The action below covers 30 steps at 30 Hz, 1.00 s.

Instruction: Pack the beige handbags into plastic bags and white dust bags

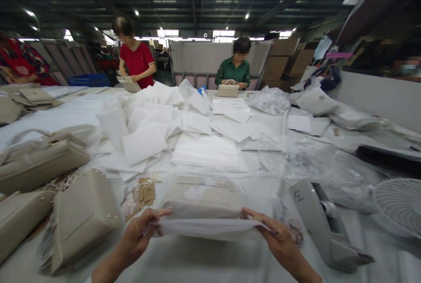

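Observation:
A beige handbag (200, 202) lies inside a translucent plastic bag (210, 227) on the table in front of me. My left hand (140, 232) pinches the plastic bag's near edge at its left end. On the other side my right hand (276, 235) grips the same edge at its right end, so the plastic is stretched between my hands. Left of my left hand stands another beige handbag (85, 217) with small gold studs. Brown paper hang tags (147, 192) with cream strings lie just beyond that hand. A grey tape dispenser (324, 226) is to the right of my right hand.
Flat white bags or sheets (204, 151) are stacked beyond the handbag, with a loose heap (144, 143) behind. More beige handbags (42, 160) crowd the left. Crumpled clear plastic (315, 164) and a white fan (403, 204) are at right. Co-workers (233, 70) stand across the table.

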Tool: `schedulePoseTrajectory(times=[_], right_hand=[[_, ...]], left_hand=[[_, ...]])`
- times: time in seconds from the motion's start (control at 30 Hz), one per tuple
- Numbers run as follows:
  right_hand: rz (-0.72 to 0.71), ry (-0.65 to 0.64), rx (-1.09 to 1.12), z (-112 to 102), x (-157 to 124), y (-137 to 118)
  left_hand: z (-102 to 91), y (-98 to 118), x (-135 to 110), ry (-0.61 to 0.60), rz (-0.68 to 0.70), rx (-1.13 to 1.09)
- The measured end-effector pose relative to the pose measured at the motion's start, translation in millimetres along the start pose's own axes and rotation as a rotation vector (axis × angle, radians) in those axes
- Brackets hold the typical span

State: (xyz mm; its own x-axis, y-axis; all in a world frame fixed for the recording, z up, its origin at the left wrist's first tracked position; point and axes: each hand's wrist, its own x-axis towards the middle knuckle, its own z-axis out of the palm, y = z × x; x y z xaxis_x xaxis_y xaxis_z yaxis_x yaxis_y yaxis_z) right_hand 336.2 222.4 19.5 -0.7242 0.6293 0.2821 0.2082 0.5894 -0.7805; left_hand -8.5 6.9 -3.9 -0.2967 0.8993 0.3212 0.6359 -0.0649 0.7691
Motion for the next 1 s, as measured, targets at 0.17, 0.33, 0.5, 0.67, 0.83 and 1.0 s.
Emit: schedulePoseTrajectory(times=[0.17, 0.33, 0.5, 0.67, 0.83, 1.0], right_hand=[[0.172, 0.151, 0.059, 10.1, 6.0, 8.3], [0.289, 0.264, -0.015, 21.5, 8.5, 13.8], [0.369, 0.353, -0.087, 29.3, 6.6, 24.8], [0.437, 0.311, -0.113, 35.8, 11.5, 33.1], [0.486, 0.206, -0.077, 48.5, 16.0, 47.9], [0.531, 0.138, -0.027, 60.6, 22.5, 66.6]], left_hand=[[9.7, -4.1, 20.4, 0.021, -0.078, -0.080], [14.7, 7.9, 36.0, 0.034, -0.162, 0.053], [15.9, 16.7, 43.1, 0.037, -0.148, 0.147], [26.7, -3.1, 37.5, -0.018, -0.328, 0.066], [46.2, -32.5, 17.9, -0.070, -0.469, 0.012], [61.4, -49.0, 4.0, -0.026, -0.528, 0.001]])
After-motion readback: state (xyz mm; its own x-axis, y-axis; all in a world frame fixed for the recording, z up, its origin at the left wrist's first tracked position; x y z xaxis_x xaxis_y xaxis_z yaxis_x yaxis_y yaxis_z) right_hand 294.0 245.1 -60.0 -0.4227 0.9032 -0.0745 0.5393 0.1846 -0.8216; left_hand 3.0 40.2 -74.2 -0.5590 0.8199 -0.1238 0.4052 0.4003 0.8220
